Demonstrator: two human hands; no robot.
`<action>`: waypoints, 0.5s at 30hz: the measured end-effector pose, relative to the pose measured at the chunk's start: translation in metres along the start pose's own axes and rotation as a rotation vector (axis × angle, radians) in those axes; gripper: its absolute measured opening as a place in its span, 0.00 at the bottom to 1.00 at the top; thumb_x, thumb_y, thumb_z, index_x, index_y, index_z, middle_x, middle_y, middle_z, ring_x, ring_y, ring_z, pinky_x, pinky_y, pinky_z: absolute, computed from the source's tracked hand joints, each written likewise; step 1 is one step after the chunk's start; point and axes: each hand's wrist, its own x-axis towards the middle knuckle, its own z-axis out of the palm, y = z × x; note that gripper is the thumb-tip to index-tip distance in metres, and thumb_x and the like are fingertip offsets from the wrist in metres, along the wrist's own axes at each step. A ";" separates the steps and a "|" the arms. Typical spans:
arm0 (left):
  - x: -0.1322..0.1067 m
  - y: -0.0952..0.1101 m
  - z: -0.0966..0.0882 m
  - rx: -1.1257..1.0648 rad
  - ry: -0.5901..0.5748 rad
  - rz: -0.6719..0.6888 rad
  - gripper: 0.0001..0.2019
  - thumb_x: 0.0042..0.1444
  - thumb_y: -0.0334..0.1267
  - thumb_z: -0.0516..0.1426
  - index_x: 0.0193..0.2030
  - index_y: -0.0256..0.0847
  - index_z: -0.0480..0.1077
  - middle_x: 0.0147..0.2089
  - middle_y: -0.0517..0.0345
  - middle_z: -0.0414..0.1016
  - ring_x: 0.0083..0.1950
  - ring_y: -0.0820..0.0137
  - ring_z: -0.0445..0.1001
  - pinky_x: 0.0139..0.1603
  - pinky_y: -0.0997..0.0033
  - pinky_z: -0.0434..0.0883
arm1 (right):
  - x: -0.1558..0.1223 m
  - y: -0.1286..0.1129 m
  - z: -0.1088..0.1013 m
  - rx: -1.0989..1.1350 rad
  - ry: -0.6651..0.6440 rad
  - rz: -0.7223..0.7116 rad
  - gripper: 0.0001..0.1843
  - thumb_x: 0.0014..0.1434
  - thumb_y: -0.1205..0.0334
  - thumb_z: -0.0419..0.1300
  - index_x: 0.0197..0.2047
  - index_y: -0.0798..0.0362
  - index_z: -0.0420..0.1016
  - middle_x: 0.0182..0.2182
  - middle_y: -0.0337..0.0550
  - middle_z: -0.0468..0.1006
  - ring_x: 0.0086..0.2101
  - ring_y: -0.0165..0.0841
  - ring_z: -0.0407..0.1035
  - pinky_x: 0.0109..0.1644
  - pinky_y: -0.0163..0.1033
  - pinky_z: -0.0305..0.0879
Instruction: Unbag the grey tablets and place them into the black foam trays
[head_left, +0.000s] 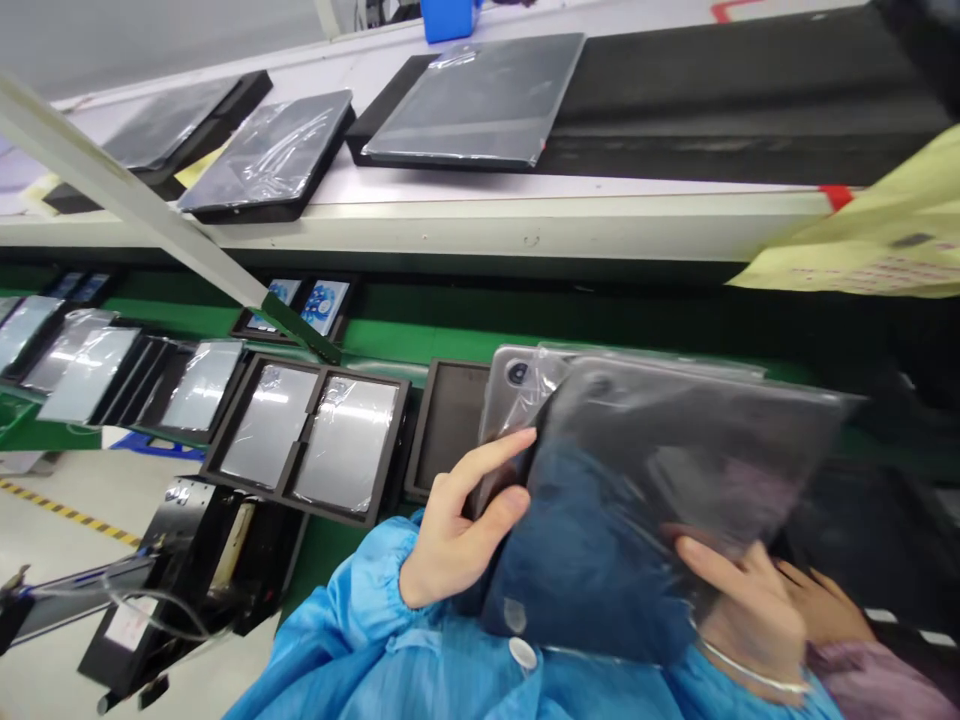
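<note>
Wrapped tablet [592, 520]: nearest the camera, tilted, between the left fingers [491, 455] and the right fingers [712, 568]; a second tablet [499, 395], lens showing, sits just behind its left edge, beyond the left fingers.
Floor [60, 560]: pale, with striped yellow-and-black tape, far left of the fingers.
Shelf [465, 228]: white, beyond the fingers, bearing three film-covered tablets [277, 150] on dark blocks.
Table [390, 340]: green, running past the fingers.
Two-part tray [306, 426]: left of the left fingers, two film-covered panels inside.
Left grip: thumb and forefinger narrowed on the wrapped tablet's left edge.
Right grip: holding its lower right, thumb across the face.
Co-worker's hand [829, 605]: one, just right of the right fingers.
</note>
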 end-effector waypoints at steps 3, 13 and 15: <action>-0.003 -0.005 0.005 -0.051 -0.031 -0.025 0.36 0.67 0.49 0.62 0.79 0.53 0.56 0.78 0.55 0.63 0.73 0.56 0.72 0.71 0.62 0.74 | -0.008 -0.016 0.029 0.063 -0.025 -0.054 0.32 0.38 0.55 0.81 0.48 0.45 0.80 0.36 0.36 0.86 0.36 0.38 0.80 0.43 0.40 0.78; -0.005 0.002 0.008 -0.094 -0.114 -0.160 0.47 0.64 0.46 0.66 0.82 0.56 0.43 0.51 0.54 0.86 0.46 0.59 0.86 0.54 0.56 0.84 | -0.024 -0.027 0.030 0.030 -0.018 -0.071 0.39 0.38 0.54 0.83 0.54 0.43 0.76 0.39 0.35 0.85 0.34 0.34 0.79 0.40 0.35 0.78; -0.005 0.004 0.009 -0.132 -0.129 -0.184 0.49 0.64 0.47 0.66 0.82 0.57 0.39 0.48 0.55 0.86 0.42 0.60 0.86 0.52 0.55 0.85 | -0.026 -0.027 0.029 0.037 -0.010 -0.069 0.39 0.38 0.53 0.83 0.53 0.42 0.76 0.38 0.33 0.85 0.33 0.33 0.80 0.39 0.33 0.79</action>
